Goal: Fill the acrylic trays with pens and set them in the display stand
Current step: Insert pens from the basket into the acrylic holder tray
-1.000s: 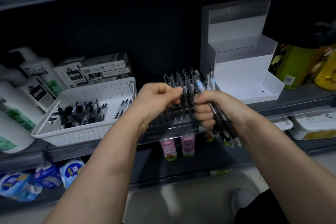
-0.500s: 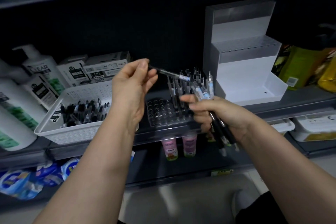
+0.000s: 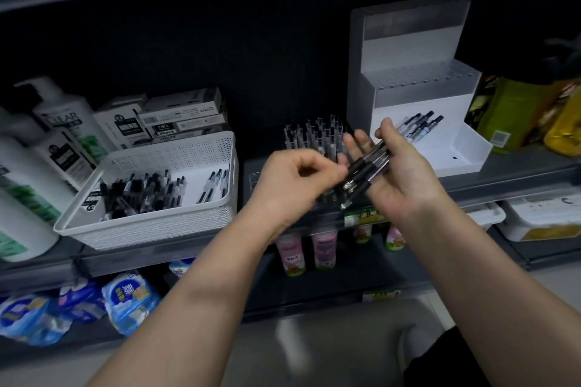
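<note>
A clear acrylic tray (image 3: pixel 255 180) rests on the middle of the dark shelf, with several pens (image 3: pixel 314 135) standing upright in its back rows; my hands hide its front. My right hand (image 3: pixel 405 179) lies palm up over the tray, holding a bundle of black-grip pens (image 3: pixel 369 171). My left hand (image 3: pixel 298 181) is beside it, its fingertips pinched on the near end of one pen in that bundle. The white stepped display stand (image 3: pixel 408 97) is behind and to the right, with two perforated tiers holding no pens.
A white perforated basket (image 3: pixel 151 223) of loose pens (image 3: pixel 141 188) sits left of the tray, with pen boxes (image 3: pixel 182 116) and shampoo bottles (image 3: pixel 63 122) behind it. Green and yellow packages (image 3: pixel 518 110) stand at the right. Small bottles (image 3: pixel 323 248) and blue packets (image 3: pixel 125 298) fill the lower shelf.
Half a second ago my left hand held a single pen raised to the left; it has come back down to the bundle. My right hand has turned palm up and lifted slightly.
</note>
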